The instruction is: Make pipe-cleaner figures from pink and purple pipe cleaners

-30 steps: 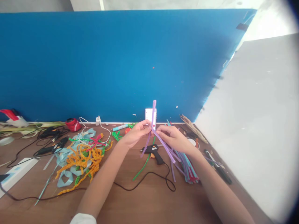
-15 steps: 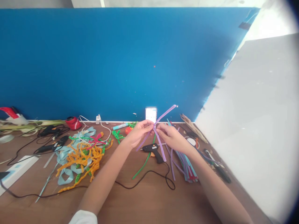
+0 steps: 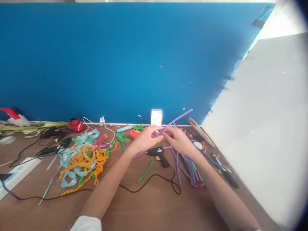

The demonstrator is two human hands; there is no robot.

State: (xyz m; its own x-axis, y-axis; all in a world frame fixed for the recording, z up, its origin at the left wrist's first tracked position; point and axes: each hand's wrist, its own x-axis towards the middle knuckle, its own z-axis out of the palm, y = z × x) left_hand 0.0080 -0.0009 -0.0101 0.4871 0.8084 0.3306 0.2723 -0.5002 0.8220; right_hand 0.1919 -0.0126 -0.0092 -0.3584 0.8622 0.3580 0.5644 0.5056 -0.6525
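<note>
Purple pipe cleaners point(image 3: 180, 116) run between my two hands, one end rising to the upper right and another poking out below the left wrist. My left hand point(image 3: 148, 137) pinches them near the middle. Right beside it, my right hand point(image 3: 176, 138) grips them too, its fingertips meeting the left ones. The fingers hide the joint between the strands. Beneath my hands lies a black glue gun point(image 3: 158, 154) with its cord, and a green pipe cleaner point(image 3: 149, 169) passes under it.
Left are orange twisted pipe cleaners point(image 3: 96, 162), light-blue ribbon point(image 3: 68, 181), a second glue gun point(image 3: 56, 148) and a power strip point(image 3: 20, 175). A phone point(image 3: 156, 118) leans on the blue partition point(image 3: 130, 64). Right are bundled pipe cleaners point(image 3: 192, 171) and a black marker point(image 3: 229, 178).
The purple strand that hung down between my hands no longer shows there. The upper end now reaches farther right, at a flatter slant. Both hands stay together.
</note>
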